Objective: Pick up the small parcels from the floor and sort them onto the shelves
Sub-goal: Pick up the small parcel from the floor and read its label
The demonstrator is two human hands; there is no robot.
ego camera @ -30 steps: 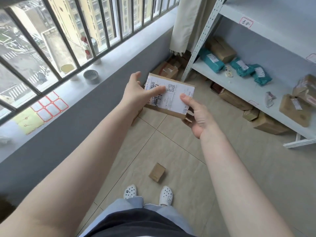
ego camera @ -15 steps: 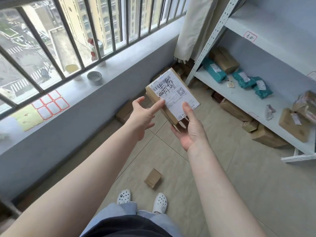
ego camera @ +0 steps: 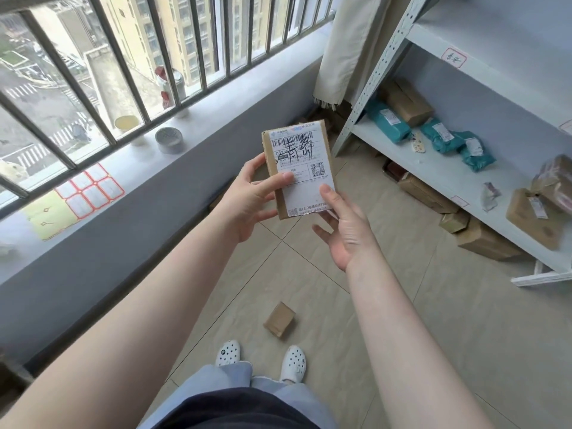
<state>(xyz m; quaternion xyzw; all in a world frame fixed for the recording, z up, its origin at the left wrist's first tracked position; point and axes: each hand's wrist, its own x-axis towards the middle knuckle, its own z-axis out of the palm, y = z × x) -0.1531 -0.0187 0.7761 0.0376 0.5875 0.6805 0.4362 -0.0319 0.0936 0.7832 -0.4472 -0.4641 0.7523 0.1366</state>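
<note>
Here, a flat cardboard parcel [ego camera: 298, 168] is held upright at chest height above the tiled floor [ego camera: 464, 320], its white shipping label [ego camera: 301, 173] turned toward the camera; a barcode, a QR code and black handwritten marks are visible on the label. The left hand [ego camera: 250, 199] grips the parcel's left edge, thumb laid across the label and fingers curled behind the box. The right hand [ego camera: 346, 230] supports the lower right corner, thumb tip pressed on the label and the remaining fingers loosely spread beneath. A second, smaller brown parcel [ego camera: 279, 319] lies on the floor just ahead of the person's white perforated shoes [ego camera: 292, 363]. To the right stands a white metal shelf unit [ego camera: 433, 168]; its lower shelf carries teal mailer bags [ego camera: 445, 137] and brown boxes, and further boxes [ego camera: 483, 239] rest on the floor under it. To the left, a grey windowsill [ego camera: 216, 119] below barred windows bears a sheet of red-bordered labels [ego camera: 89, 188] and small containers.
</note>
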